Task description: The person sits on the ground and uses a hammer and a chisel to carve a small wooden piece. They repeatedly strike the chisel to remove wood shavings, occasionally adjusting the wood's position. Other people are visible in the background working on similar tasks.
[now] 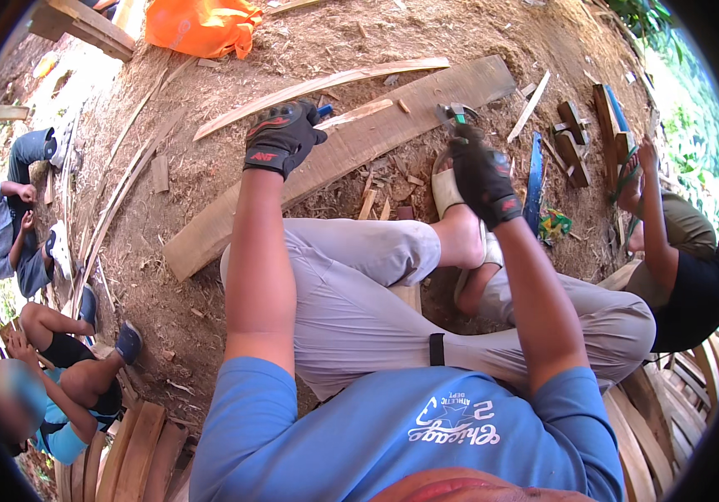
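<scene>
My left hand [282, 138], in a black glove, is closed above a long wooden plank [359, 152]. A short blue end [324, 110] pokes out past its fingers; the rest of that thing is hidden by the glove. My right hand [482, 176], also gloved in black, grips a hammer [458, 112]. The hammer's metal head lies near the plank's far right edge, and some green shows just below the head. A pale strip of wood [361, 113] rests on the plank beside my left hand. The plank slants across the ground in front of my legs.
A thin curved wooden strip [318, 86] lies beyond the plank. An orange bag [202, 27] sits at the far left. Dark wood blocks [573, 146] and a blue strip [534, 180] lie right. Other people sit at both sides; curved boards [129, 452] are stacked behind.
</scene>
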The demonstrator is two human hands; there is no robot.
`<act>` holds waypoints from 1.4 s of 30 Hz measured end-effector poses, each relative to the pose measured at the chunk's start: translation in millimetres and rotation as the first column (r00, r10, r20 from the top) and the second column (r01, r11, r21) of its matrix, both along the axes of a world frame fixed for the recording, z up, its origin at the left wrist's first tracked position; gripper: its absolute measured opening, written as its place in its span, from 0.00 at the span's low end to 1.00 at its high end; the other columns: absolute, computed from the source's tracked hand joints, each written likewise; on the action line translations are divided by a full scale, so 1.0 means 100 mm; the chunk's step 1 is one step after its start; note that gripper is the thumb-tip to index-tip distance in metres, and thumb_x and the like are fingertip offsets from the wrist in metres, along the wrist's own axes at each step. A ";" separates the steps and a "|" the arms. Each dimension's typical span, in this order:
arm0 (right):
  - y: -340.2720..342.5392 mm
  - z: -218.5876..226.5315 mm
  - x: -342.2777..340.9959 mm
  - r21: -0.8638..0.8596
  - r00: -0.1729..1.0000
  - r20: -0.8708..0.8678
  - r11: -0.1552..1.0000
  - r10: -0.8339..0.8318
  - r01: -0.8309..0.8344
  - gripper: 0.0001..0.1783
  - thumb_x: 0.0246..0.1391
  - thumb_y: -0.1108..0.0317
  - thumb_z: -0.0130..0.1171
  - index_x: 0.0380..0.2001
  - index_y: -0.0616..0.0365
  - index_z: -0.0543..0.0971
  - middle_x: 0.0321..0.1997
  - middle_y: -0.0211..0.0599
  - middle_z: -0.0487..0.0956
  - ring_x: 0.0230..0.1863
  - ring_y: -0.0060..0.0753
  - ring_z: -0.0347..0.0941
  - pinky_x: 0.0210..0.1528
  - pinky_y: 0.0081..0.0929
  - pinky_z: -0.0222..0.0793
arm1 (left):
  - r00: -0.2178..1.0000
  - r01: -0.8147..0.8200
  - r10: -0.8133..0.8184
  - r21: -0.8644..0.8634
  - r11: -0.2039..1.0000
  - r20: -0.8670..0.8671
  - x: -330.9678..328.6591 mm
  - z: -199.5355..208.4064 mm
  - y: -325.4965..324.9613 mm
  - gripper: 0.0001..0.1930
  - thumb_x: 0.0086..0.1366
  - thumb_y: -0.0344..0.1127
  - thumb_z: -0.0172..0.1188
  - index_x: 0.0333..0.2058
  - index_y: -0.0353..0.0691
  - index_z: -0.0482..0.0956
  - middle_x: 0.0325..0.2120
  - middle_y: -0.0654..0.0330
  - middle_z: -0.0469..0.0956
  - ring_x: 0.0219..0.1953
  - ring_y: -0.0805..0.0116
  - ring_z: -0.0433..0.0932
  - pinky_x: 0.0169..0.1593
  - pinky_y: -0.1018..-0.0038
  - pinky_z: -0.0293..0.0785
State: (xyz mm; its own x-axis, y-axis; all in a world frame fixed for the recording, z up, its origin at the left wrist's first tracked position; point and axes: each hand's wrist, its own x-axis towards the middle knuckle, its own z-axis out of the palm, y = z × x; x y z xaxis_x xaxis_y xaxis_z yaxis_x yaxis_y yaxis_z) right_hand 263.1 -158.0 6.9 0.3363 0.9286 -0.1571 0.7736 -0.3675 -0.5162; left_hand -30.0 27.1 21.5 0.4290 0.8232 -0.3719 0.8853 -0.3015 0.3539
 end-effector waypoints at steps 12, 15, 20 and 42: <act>0.72 -0.61 -0.89 -0.107 0.994 -0.105 0.994 0.025 -0.037 0.32 0.64 0.43 0.56 0.69 0.38 0.72 0.58 0.47 0.82 0.59 0.56 0.78 0.60 0.48 0.73 | 0.960 0.279 -0.275 0.095 0.956 -0.051 0.15 0.32 -0.12 0.22 0.60 0.32 0.65 0.55 0.54 0.83 0.49 0.52 0.84 0.51 0.49 0.83 0.54 0.55 0.79; 0.86 -0.49 -1.05 -0.037 0.991 -0.117 0.997 0.059 -0.064 0.29 0.65 0.45 0.56 0.65 0.39 0.75 0.56 0.46 0.83 0.56 0.53 0.79 0.57 0.45 0.75 | 0.973 0.225 -0.229 0.110 0.968 0.031 -0.05 0.30 -0.04 0.22 0.59 0.31 0.67 0.53 0.53 0.84 0.47 0.54 0.86 0.49 0.51 0.84 0.54 0.57 0.80; 0.94 -0.59 -1.09 -0.028 0.980 -0.195 0.998 0.049 -0.056 0.22 0.65 0.46 0.57 0.55 0.45 0.81 0.49 0.47 0.85 0.51 0.54 0.81 0.51 0.46 0.76 | 0.934 0.018 -0.039 0.062 0.998 0.355 -0.15 0.51 -0.06 0.19 0.61 0.33 0.71 0.51 0.38 0.83 0.42 0.55 0.88 0.44 0.63 0.87 0.51 0.68 0.81; 0.57 0.63 -0.93 0.241 0.968 0.155 0.943 0.196 -0.230 0.07 0.65 0.64 0.54 0.38 0.55 0.77 0.25 0.42 0.80 0.27 0.47 0.80 0.28 0.46 0.74 | 0.886 -0.096 -0.198 0.582 0.808 0.420 0.33 0.34 -0.03 0.12 0.75 0.38 0.56 0.36 0.35 0.81 0.31 0.44 0.82 0.34 0.42 0.82 0.38 0.54 0.77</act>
